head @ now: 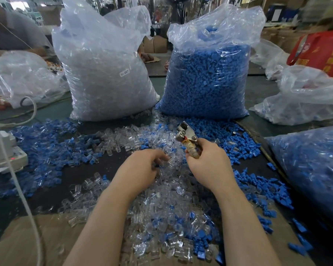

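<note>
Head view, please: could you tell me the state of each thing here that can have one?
left hand, fingers curled into the loose clear pieces; a pinch cannot be told.
right hand, grips the metal tool.
metal tool, held upright, leaning left.
bag of clear pieces, upright, top open.
bag of blue pieces, upright, top open.

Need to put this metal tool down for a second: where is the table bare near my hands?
Bare dark table lies left of the left hand, between the blue pieces and the clear pieces. The cardboard at the near left is bare too. Around the right hand and its metal tool, pieces cover everything.
</note>
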`<action>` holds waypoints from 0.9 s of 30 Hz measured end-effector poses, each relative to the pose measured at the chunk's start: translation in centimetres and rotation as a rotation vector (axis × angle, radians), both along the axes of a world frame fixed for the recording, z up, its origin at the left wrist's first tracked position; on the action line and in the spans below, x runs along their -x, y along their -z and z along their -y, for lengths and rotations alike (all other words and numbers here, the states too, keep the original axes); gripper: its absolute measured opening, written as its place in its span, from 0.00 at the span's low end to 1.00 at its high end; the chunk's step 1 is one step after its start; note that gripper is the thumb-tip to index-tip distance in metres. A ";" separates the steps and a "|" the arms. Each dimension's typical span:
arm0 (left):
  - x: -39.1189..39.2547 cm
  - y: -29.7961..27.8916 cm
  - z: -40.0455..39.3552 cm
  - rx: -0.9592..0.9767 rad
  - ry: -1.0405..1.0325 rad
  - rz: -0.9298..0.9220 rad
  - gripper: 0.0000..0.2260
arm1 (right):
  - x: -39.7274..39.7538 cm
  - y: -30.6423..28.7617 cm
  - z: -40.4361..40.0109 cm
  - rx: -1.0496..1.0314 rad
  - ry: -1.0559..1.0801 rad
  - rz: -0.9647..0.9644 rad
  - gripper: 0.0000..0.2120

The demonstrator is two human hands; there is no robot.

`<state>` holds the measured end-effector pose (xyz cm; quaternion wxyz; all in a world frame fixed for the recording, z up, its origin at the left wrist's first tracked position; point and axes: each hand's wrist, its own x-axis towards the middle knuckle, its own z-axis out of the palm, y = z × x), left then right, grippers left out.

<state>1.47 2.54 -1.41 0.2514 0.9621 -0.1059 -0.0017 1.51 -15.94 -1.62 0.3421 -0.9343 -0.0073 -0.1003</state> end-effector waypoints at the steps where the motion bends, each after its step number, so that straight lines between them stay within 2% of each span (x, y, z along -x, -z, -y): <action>1: 0.0 0.1 0.0 0.006 -0.016 0.007 0.20 | 0.0 0.0 0.0 0.000 -0.002 0.003 0.04; 5: -0.1 0.4 -0.2 0.060 -0.064 0.019 0.14 | 0.0 0.0 0.1 -0.012 0.002 0.001 0.03; 8: -0.2 0.3 -0.2 0.187 -0.094 0.032 0.13 | 0.0 0.1 0.1 -0.036 0.009 0.008 0.03; 11: -0.2 -0.5 0.0 0.484 -0.142 -0.005 0.09 | -0.1 0.1 0.0 -0.096 0.006 0.033 0.04; 14: 0.2 -1.7 0.5 0.855 -0.150 -0.152 0.07 | -0.1 -0.1 -0.2 -0.227 -0.024 0.040 0.06; 15: 0.3 -2.0 0.6 0.927 -0.147 -0.188 0.07 | 0.0 -0.3 -0.2 -0.287 -0.043 0.039 0.06; 21: 0.7 -2.7 0.9 0.947 -0.098 -0.174 0.10 | 0.4 -0.7 -0.5 -0.525 -0.186 0.050 0.05; 27: 0.9 -2.9 1.4 0.939 -0.065 -0.124 0.09 | 0.6 -0.9 -0.6 -0.542 -0.243 0.050 0.03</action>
